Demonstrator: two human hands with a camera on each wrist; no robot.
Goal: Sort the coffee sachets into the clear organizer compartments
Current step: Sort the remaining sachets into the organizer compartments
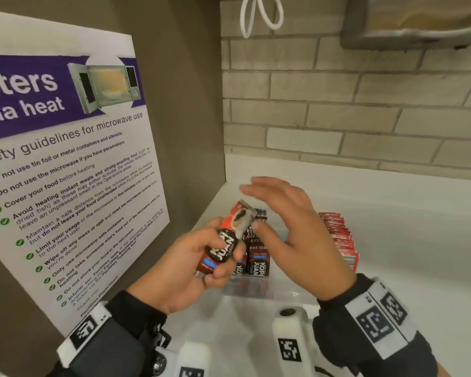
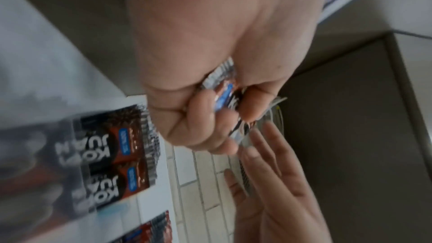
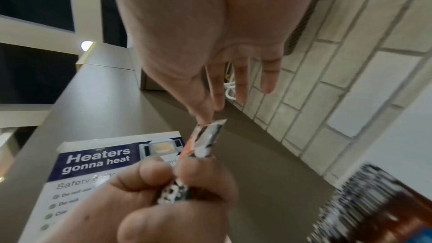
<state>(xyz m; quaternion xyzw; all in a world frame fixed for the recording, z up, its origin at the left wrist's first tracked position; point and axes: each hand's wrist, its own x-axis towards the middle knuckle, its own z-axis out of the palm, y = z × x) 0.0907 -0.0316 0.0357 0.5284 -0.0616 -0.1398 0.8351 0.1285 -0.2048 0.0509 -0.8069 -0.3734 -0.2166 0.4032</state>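
My left hand (image 1: 218,257) grips a black-and-red coffee sachet (image 1: 229,235), tilted with its top end up and to the right, above the clear organizer (image 1: 250,291). My right hand (image 1: 283,227) hovers just right of it with straight, spread fingers, the thumb tip at the sachet's top edge. The right wrist view shows that thumb touching the sachet (image 3: 205,139). In the left wrist view my left hand (image 2: 210,117) curls round the sachet (image 2: 225,95). Dark sachets (image 1: 256,257) stand in the organizer's left compartment and red sachets (image 1: 340,238) in its right one.
A microwave safety poster (image 1: 65,172) hangs on the brown side panel close on the left. A brick wall (image 1: 365,104) runs behind the white counter (image 1: 419,240). A white cable (image 1: 259,14) loops down at the top.
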